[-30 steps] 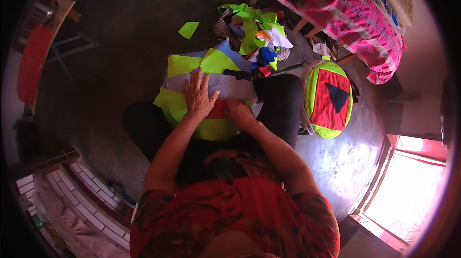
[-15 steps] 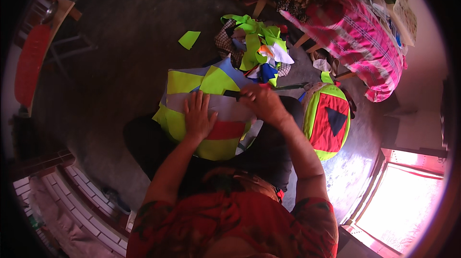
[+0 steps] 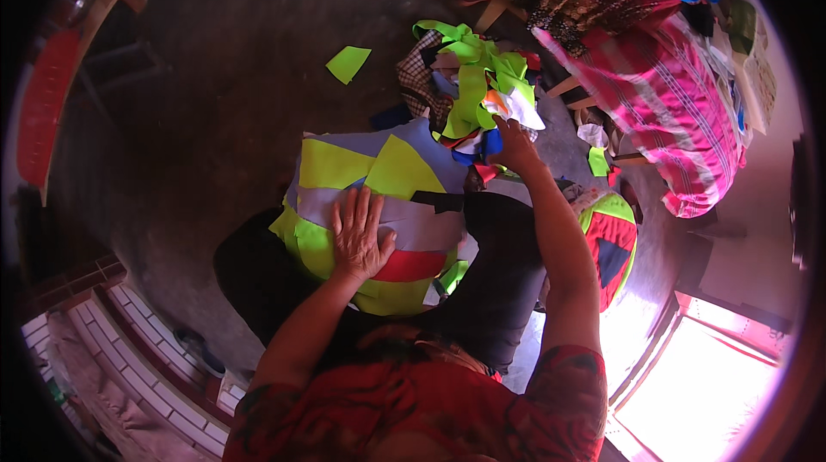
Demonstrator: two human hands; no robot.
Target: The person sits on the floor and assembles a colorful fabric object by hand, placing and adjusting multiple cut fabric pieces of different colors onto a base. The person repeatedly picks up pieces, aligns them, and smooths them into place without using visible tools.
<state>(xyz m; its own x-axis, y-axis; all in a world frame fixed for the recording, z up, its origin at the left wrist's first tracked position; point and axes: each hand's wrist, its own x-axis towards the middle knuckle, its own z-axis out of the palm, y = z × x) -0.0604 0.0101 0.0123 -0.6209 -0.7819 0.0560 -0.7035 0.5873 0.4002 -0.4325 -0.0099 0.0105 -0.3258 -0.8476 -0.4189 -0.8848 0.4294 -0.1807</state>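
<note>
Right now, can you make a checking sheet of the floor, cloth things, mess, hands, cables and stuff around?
Surface: dark, smooth floor.
Job's things: lime, grey and red cloth patchwork, spread out.
Clutter: tangled heap of multicoloured cloth scraps; one separate lime cloth scrap.
Grips: left hand open on patchwork; right hand at the heap, its hold unclear.
Cables: nothing seen.
Surroundings: pink checked cloth; rounded lime-and-red cushion-like piece.

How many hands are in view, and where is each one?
2: the left hand lies spread on the patchwork cloth; the right hand is at the near right side of the scrap pile. No others show.
</note>
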